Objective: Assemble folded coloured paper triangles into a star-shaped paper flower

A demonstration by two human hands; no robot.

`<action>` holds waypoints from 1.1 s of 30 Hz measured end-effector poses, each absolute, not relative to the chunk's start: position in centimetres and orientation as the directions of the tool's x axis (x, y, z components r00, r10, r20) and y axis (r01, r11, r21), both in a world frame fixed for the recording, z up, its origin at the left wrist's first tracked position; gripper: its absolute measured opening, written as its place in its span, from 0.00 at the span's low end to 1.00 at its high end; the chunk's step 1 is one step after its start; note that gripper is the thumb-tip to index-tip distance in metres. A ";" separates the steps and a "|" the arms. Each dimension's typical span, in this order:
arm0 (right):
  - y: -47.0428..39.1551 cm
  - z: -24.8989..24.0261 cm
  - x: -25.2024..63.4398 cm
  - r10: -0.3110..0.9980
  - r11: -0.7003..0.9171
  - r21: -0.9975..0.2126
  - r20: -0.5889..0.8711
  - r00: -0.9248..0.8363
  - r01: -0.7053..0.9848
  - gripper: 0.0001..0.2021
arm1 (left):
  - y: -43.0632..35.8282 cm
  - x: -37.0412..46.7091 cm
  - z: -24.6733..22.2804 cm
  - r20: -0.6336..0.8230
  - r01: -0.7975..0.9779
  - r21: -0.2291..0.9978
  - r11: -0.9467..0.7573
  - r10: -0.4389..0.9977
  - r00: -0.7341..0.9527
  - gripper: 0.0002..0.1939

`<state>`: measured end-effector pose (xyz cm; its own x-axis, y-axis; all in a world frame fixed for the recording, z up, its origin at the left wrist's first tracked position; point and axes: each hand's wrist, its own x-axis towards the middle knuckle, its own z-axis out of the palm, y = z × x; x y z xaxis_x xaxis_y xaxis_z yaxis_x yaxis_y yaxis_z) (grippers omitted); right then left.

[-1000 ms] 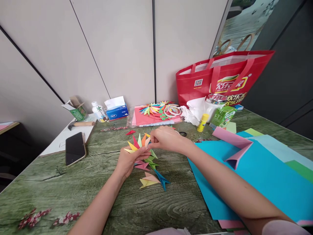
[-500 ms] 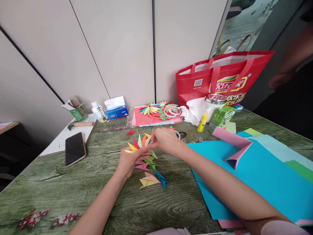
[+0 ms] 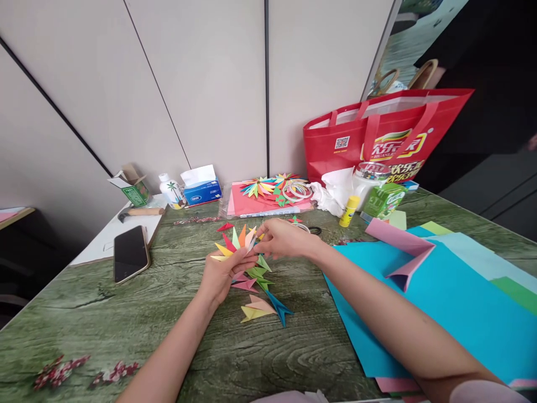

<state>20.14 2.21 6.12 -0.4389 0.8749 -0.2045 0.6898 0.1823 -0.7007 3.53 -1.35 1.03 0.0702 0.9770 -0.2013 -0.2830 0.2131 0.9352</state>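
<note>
My left hand (image 3: 224,271) is closed on a fan of folded paper points (image 3: 230,243) in yellow, red, pale green, orange and peach. At the fan's right end, my right hand (image 3: 279,238) pinches a pale folded paper piece (image 3: 251,244); its fingertips are partly hidden. Loose folded pieces lie on the table below the hands: green ones (image 3: 260,273), a pink one (image 3: 246,285), a blue one (image 3: 280,307), and a peach and yellow pair (image 3: 257,309). Beyond the fan lies a small red folded piece (image 3: 225,226).
Coloured paper sheets (image 3: 377,302) spread across the right side, with a creased pink sheet (image 3: 405,246) on top. Behind stand a glue stick (image 3: 349,211), a red bag (image 3: 335,151) and a tissue box (image 3: 203,192). A phone (image 3: 131,253) and hammer (image 3: 142,211) are left.
My right fingers have shifted slightly at the fan's right end, and more of the pale piece shows. A person at the right edge has moved. The loose pieces lie as before.
</note>
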 end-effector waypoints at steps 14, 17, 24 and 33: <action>2.7 6.3 21.5 0.754 0.111 -0.951 -0.109 -0.648 0.289 0.07 | -2.3 3.9 1.6 -0.031 -0.155 0.987 0.029 1.000 -0.005 0.11; 2.6 7.2 22.4 0.662 0.059 -0.975 -0.121 -0.740 0.212 0.12 | -2.7 3.9 1.4 0.142 -0.050 0.988 -0.145 0.988 -0.065 0.08; 2.1 8.2 23.1 0.651 0.003 -0.985 -0.128 -0.749 0.170 0.10 | -3.4 3.4 1.6 0.644 0.289 0.727 -0.623 0.765 0.027 0.07; 1.8 8.9 23.8 0.533 0.096 -0.977 -0.111 -0.839 0.190 0.10 | -4.8 2.1 0.9 0.820 0.450 0.149 -0.881 0.364 0.441 0.18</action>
<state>23.77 1.83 8.91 -0.8389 0.5329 -0.1112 0.1904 0.0959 -0.9770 2.13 -4.76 0.94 0.4413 0.3640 0.8202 0.4496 -0.8807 0.1489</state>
